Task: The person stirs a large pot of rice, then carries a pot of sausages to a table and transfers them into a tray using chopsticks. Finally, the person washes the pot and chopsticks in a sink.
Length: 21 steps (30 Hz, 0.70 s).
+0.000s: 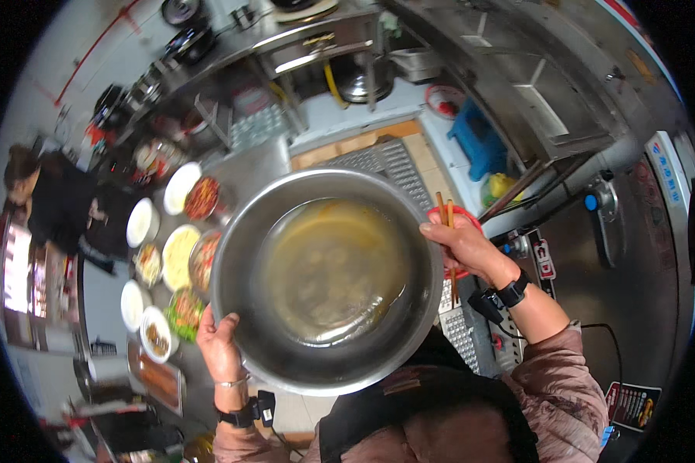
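A large round stainless steel basin (240, 359) is held in front of me, with a pool of cloudy yellowish liquid (336, 266) inside. My left hand (219, 341) grips its lower left rim, thumb on top. On the right side, my right hand (463, 243) holds the rim, and its fingers also hold a pair of wooden chopsticks (451, 260) against a red plastic basket or bowl (467, 217). The fingers beneath the rim are partly hidden.
White bowls (141, 223) and dishes of food, including a yellow one (179, 254), stand on the steel table at left. A person in black (63, 197) is beyond it. A blue plastic stool (479, 139) stands upper right, near steel sinks (538, 104). A metal refrigerator door (608, 324) is at right.
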Tool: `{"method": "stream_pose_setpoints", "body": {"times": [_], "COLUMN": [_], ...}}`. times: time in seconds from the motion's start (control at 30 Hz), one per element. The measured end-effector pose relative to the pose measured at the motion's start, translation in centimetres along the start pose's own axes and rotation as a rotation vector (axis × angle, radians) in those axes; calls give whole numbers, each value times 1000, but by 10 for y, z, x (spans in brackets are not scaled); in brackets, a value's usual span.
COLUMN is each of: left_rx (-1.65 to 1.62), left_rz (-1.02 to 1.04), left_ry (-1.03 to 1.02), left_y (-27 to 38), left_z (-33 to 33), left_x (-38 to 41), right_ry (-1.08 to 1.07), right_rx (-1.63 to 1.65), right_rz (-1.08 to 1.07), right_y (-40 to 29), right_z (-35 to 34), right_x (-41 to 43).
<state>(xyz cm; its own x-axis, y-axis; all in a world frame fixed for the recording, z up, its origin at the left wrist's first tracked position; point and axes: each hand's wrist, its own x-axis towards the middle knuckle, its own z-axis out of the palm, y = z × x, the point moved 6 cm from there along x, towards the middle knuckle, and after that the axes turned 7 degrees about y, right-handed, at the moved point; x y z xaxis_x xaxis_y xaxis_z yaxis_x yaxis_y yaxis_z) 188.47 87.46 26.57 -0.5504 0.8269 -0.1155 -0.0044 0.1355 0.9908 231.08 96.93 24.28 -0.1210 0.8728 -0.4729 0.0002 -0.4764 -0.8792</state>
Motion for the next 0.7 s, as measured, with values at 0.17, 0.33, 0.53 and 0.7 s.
{"method": "stream_pose_setpoints", "body": {"times": [0.17,0.33,0.53,0.7], "left_rx": [57,-34,-49,-18], "left_rz": [46,7,60,105], "left_ry": [-80,-104,-126,-136], "left_y": [25,48,110,138], "left_z": [103,151,223,284], "left_x": [51,104,164,234], "right_ry": [81,-17,-70,-46], "right_rx": [74,76,96,180], "right_rz": [-63,-109,-140,-91], "right_y": [-56,-100,-142,-166], "right_z": [-68,-93,-110,-131], "right_x": [48,114,199,274]}}
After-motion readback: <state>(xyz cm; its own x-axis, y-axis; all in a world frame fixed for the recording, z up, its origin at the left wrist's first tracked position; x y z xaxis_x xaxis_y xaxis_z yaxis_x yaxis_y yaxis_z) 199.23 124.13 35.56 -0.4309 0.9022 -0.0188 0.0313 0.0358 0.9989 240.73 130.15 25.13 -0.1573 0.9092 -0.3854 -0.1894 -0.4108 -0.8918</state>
